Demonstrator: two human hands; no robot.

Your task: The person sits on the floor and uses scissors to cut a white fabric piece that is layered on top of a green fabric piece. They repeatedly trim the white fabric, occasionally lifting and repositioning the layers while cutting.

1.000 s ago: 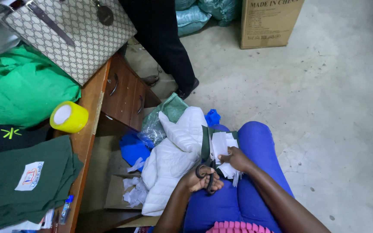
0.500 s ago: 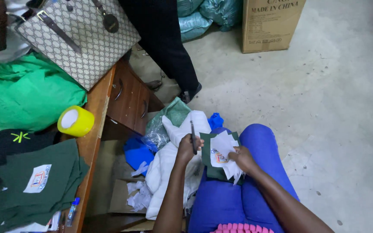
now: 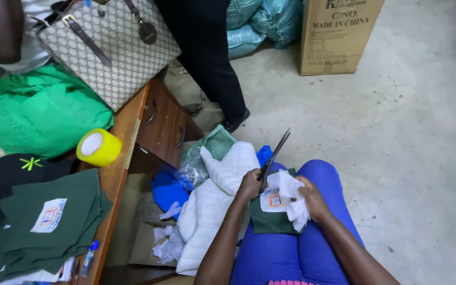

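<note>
The scissors [image 3: 274, 154] have come up out of the lap since a second ago: then they lay low between the hands, now the left hand [image 3: 250, 184] is closed round their handles and the blades point up and away to the far right, parted from the cloth. The right hand [image 3: 311, 196] pinches the white backing [image 3: 293, 200] at the edge of a dark green fabric piece [image 3: 270, 221] with a sewn badge [image 3: 274, 200], resting on the near lap in blue trousers [image 3: 286, 253]. The cutting looks paused, with the blades clear of the work. To the left stands a wooden desk [image 3: 117, 174] carrying a yellow tape roll [image 3: 98, 148], stacked green garments [image 3: 54, 221] and a patterned handbag [image 3: 106, 47]; white scraps [image 3: 167, 245] fill an open box below. The floor is bare concrete, with a cardboard carton [image 3: 339, 34] far off and another person's dark legs [image 3: 212, 63] beside the desk
</note>
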